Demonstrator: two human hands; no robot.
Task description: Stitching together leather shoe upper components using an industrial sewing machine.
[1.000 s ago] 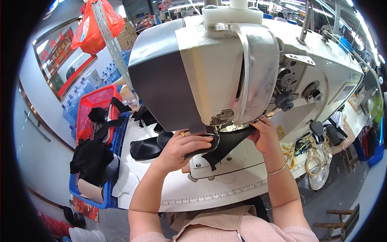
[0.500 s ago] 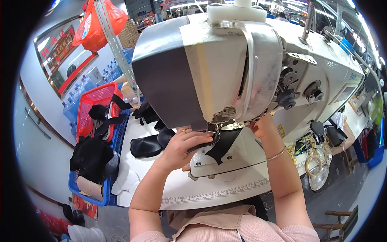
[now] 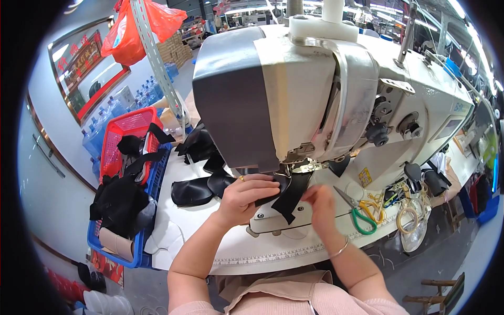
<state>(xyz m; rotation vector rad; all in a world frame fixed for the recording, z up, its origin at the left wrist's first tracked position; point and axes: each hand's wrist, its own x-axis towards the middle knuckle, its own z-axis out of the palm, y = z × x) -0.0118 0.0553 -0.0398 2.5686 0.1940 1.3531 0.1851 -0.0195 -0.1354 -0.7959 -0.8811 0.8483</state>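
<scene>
A white surface [image 3: 210, 257] is seen below and around a sewing machine [image 3: 304, 89]. Its near edge is curved, and a printed measuring strip [image 3: 273, 257] is laid along it. At left, a wall with a framed board [image 3: 84, 65] is noted; blue-tinted bottles [image 3: 94, 139] are lined up below. A red plastic bag [image 3: 142, 34] is hung near a perforated metal post [image 3: 153, 58]. A grey floor [image 3: 157, 289] is visible beneath, and part of a wooden stool [image 3: 428, 299] is seen at lower right.

Counts:
- Hands: two, held apart. The left hand [image 3: 249, 197] is laid over a black piece [image 3: 269, 199] at the needle area; whether it is gripped from below cannot be told. The right hand [image 3: 321, 207] is blurred, its fingers bent just beside a black strip [image 3: 294, 197]; contact cannot be determined.
- Strip: one, positioned under the machine head, its free end angled toward the near edge.
- Baskets: two. A red basket [image 3: 131, 123] is placed behind a blue basket [image 3: 137, 257]; black material [image 3: 121, 202] is heaped across them.
- Green-handled scissors [image 3: 355, 211]: one pair, rested right of the right hand.
- Tan ring [image 3: 398, 223]: one, placed among clutter at right.
- Black pieces [image 3: 190, 193] left of the machine: several, overlapped; exact number not resolved.
- Bottles: several, partly hidden, not fully countable.
</scene>
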